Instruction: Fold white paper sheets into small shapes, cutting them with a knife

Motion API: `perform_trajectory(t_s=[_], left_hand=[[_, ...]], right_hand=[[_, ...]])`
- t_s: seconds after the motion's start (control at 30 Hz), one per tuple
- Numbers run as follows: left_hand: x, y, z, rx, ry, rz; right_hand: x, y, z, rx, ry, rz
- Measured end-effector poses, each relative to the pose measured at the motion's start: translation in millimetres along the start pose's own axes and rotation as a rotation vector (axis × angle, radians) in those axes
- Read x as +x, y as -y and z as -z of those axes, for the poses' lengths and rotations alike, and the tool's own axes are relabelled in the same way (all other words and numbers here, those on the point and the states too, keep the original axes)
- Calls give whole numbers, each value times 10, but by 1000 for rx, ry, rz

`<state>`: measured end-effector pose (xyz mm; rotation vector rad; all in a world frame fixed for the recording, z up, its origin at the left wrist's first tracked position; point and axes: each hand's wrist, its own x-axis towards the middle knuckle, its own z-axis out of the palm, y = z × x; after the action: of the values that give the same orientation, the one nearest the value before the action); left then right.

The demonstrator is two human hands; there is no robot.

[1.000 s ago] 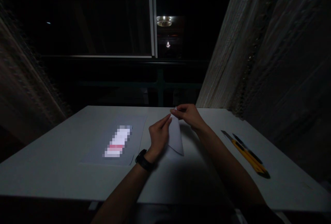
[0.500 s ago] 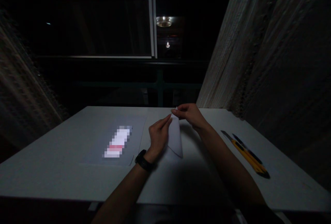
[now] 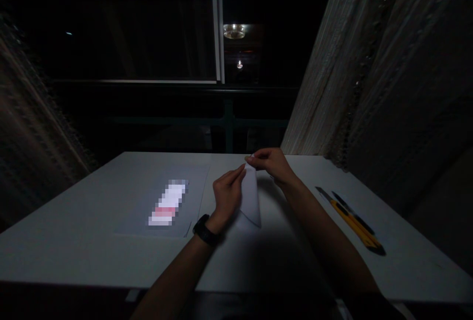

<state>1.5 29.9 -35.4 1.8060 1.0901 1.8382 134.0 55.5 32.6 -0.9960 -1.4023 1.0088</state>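
Between my hands is a folded sheet of white paper [image 3: 250, 194], narrow at its far end and wider toward me, with a curved lower edge. My left hand [image 3: 227, 192], with a black watch [image 3: 206, 230] at the wrist, grips the paper's left side near the top, its fingers pressed together. My right hand [image 3: 271, 165] pinches the pointed tip between thumb and fingers. The paper's left part is hidden behind my left hand.
A lit phone [image 3: 169, 203], its screen blurred out, lies on white paper [image 3: 197, 182] at the left. To the right, a yellow utility knife [image 3: 354, 226] lies beside a dark pen [image 3: 347, 207] on the white table [image 3: 74, 241]. Curtains [image 3: 314, 74] hang by the dark window.
Both hands stay almost in the same place on the folded paper. Its lower end has shifted very slightly toward me.
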Motion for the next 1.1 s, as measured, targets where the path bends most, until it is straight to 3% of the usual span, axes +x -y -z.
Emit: perform_trajectory(t_s=[0.5, 0.7, 0.87, 1.1], left_hand=[[-6, -15, 0, -33, 41, 88], [0, -23, 9, -36, 77, 109], [5, -51, 28, 31, 92, 51], [-13, -56, 25, 108, 56, -60]], right_hand=[[4, 8, -4, -58, -89, 18], [21, -63, 2, -207, -121, 75], [9, -101, -38, -339, -196, 128], [12, -71, -50, -135, -164, 62]])
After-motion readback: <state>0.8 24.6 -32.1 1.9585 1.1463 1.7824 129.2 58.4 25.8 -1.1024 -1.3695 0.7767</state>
